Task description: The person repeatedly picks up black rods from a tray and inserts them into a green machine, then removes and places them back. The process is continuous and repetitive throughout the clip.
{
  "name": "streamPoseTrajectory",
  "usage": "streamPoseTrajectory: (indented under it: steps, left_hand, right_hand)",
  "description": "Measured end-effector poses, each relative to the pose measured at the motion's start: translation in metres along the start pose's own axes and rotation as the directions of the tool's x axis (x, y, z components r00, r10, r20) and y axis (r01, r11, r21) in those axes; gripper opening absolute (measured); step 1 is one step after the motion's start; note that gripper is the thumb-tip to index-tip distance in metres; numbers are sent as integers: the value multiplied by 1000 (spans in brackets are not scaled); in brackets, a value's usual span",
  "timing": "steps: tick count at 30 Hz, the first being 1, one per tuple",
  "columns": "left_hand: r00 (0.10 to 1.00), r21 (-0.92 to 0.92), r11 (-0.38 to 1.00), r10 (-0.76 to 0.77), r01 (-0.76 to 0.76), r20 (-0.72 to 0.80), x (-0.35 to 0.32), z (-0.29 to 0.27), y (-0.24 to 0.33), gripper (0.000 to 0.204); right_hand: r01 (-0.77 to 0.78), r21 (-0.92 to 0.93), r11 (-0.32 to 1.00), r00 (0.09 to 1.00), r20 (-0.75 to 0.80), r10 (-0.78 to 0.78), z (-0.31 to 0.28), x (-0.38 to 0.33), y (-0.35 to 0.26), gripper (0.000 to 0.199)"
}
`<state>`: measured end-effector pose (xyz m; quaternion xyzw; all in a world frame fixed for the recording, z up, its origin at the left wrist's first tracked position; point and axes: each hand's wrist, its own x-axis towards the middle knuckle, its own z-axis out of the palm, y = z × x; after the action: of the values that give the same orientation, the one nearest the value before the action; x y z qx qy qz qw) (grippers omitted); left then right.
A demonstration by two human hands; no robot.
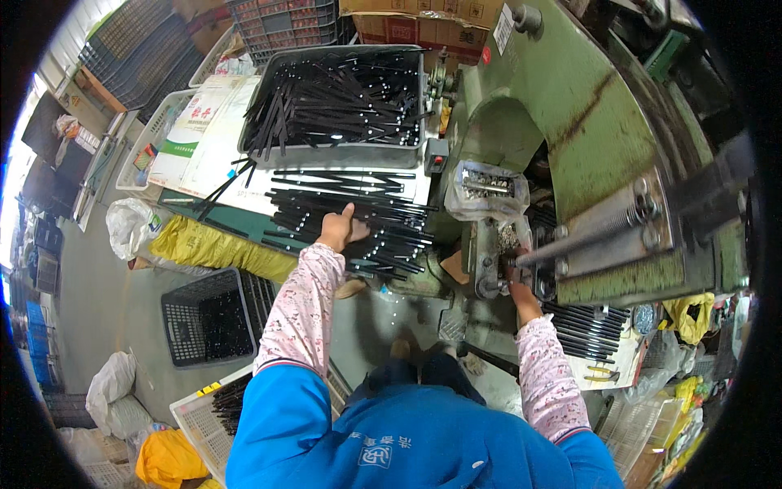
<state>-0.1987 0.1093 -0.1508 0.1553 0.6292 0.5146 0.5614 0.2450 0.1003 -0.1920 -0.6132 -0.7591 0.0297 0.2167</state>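
Observation:
My left hand point(346, 228) is over a layer of thin black rods point(326, 200) on the bench, its fingers curled down onto one. Pale dots show along many of the rods. On the right, my right hand point(521, 292) reaches in under the green press point(586, 106), beside the metal tooling point(489, 273). Its fingers look closed, but the press parts partly hide them and what they hold. Behind the layer stands a grey bin point(342, 155) heaped with more black rods.
A plastic-lined tub point(481, 204) of small metal bits sits by the press. A control box with a red button point(436, 155) is beside the bin. More rods point(590, 330) lie on the right. An empty dark crate point(208, 318) and a yellow sack point(220, 248) are on the left.

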Motion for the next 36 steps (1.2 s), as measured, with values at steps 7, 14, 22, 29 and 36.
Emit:
streamPoseTrajectory:
  steps: [7,14,22,29,36]
  left_hand:
    - [443,790,-145,761,-596,474,38,87,104,34]
    - [584,840,-430,606,-332,540,92,129,115,46]
    - [104,548,-566,632,-615,768,7,85,103,26]
    - [289,292,71,489,-954,823,-187,86,139,27]
    - [522,486,267,84,-832,849,-252,60,72,27]
  right_hand:
    - [-168,342,925,982,-27,188,-30,16,-31,19]
    - [-192,568,800,966,-32,255,-32,2,-29,13]
    - [-120,291,949,991,-20,131,-36,-23,-13,20]
    - [-40,230,973,995,-81,60,-58,-32,-16,24]
    - [172,472,865,972,-225,-71,-151,-88,-105,13]
